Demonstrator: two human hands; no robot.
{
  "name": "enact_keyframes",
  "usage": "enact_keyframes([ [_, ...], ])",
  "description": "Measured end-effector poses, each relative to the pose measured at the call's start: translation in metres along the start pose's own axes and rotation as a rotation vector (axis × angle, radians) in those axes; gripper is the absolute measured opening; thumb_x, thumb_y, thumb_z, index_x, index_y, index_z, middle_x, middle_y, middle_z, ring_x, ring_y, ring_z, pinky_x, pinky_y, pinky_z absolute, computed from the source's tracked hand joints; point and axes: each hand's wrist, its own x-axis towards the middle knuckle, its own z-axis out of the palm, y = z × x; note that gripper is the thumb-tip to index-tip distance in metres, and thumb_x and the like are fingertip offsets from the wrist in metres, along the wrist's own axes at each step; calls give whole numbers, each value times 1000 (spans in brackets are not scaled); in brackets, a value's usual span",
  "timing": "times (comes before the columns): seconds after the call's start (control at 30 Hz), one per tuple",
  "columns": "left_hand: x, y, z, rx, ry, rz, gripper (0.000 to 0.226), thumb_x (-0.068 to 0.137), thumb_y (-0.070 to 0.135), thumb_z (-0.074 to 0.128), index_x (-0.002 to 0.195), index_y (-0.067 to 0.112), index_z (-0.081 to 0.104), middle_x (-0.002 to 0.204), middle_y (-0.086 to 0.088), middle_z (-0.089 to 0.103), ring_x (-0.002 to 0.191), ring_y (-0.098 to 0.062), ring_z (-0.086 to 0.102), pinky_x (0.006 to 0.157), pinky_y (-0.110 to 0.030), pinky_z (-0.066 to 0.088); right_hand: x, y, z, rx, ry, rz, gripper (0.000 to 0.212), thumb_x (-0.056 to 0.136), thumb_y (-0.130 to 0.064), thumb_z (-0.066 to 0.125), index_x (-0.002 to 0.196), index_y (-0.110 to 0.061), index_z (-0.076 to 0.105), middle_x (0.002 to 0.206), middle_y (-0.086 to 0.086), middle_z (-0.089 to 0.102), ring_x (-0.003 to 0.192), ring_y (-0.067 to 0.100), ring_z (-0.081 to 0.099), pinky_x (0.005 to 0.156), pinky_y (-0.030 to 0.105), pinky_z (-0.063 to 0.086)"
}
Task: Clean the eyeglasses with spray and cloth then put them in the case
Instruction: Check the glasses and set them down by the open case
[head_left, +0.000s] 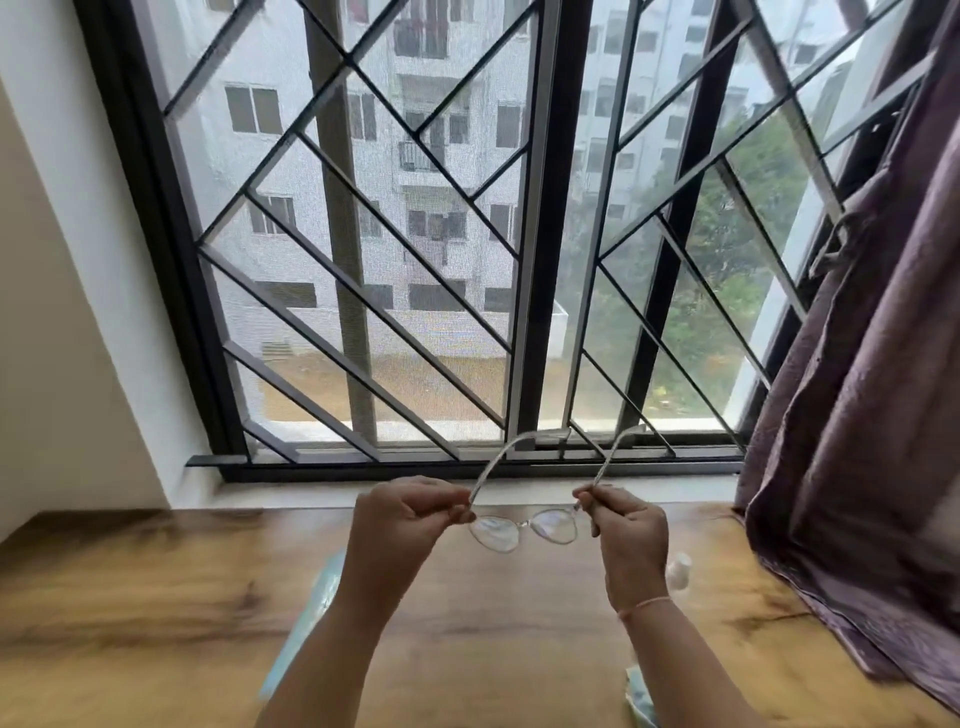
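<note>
Eyeglasses (524, 530): lens front crosswise above the desk (156, 597), left grip (405, 514) and right grip (626, 530) each pinching one opened temple at its hinge.

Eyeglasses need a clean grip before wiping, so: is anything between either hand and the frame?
Nothing visible. The left hand and right hand each pinch the eyeglasses bare-fingered near a temple hinge, above the wooden table. No cloth lies between fingers and frame.
</note>
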Motion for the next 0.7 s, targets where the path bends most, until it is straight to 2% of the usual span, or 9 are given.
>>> enact_keyframes([
  [0.1, 4, -9, 1, 178, 88, 78, 38, 64, -3, 78, 77, 32, 73, 68, 24, 69, 69, 0, 67, 70, -14, 52, -4, -4, -1, -35, -18, -46, 26, 73, 9, 69, 69, -16, 72, 68, 4, 66, 50, 0, 51, 58, 16, 42],
  [0.17, 7, -15, 3, 216, 152, 95, 32, 65, -3, 77, 79, 25, 74, 68, 31, 66, 70, 3, 66, 71, -11, 50, -8, -9, -2, -42, -49, -91, 24, 74, 8, 68, 72, -15, 72, 73, 7, 65, 54, 0, 52, 60, 17, 41],
  [0.23, 10, -19, 4, 246, 223, 117, 24, 66, -4, 77, 78, 16, 76, 76, 29, 67, 73, 2, 66, 71, -12, 50, -10, -12, -2, -31, -84, -131, 24, 74, 8, 68, 75, -16, 73, 76, 4, 65, 64, 2, 55, 62, 16, 42],
  [0.3, 11, -23, 3, 251, 289, 145, 23, 67, -3, 77, 82, 14, 76, 85, 21, 68, 74, -1, 66, 71, -19, 52, -13, -15, -2, 11, -112, -149, 26, 72, 11, 67, 76, -15, 74, 77, -5, 65, 72, 6, 57, 63, 16, 44],
  [0.4, 11, -26, 2, 237, 342, 199, 22, 68, 1, 75, 87, 13, 75, 88, 17, 68, 74, -2, 66, 71, -24, 52, -17, -20, 1, 106, -114, -156, 27, 71, 16, 65, 81, -7, 73, 72, -9, 68, 66, 2, 57, 58, 11, 45],
  [0.47, 12, -26, 1, 215, 353, 221, 22, 69, 2, 75, 88, 13, 75, 82, 14, 71, 73, -3, 66, 71, -25, 53, -18, -23, 3, 153, -103, -179, 26, 70, 19, 63, 86, -1, 71, 71, -6, 71, 67, 2, 62, 58, 10, 46],
  [0.53, 12, -24, 0, 182, 349, 232, 22, 69, 4, 74, 89, 15, 74, 79, 19, 70, 73, -2, 66, 72, -23, 53, -18, -23, 5, 185, -99, -201, 27, 70, 23, 60, 81, 1, 71, 71, -1, 72, 72, 7, 66, 58, 13, 47],
  [0.63, 13, -19, -1, 162, 331, 252, 24, 68, 11, 70, 91, 18, 72, 80, 34, 65, 76, 6, 65, 74, -15, 51, -13, -21, 5, 218, -89, -221, 45, 68, 27, 55, 66, -13, 75, 68, 2, 72, 70, 15, 67, 62, 19, 51],
  [0.7, 13, -16, -1, 162, 325, 271, 23, 68, 13, 69, 90, 19, 72, 78, 41, 61, 78, 10, 63, 75, -10, 48, -10, -20, 6, 199, -95, -255, 46, 69, 26, 55, 65, -14, 75, 68, 2, 72, 71, 17, 66, 65, 22, 53],
])
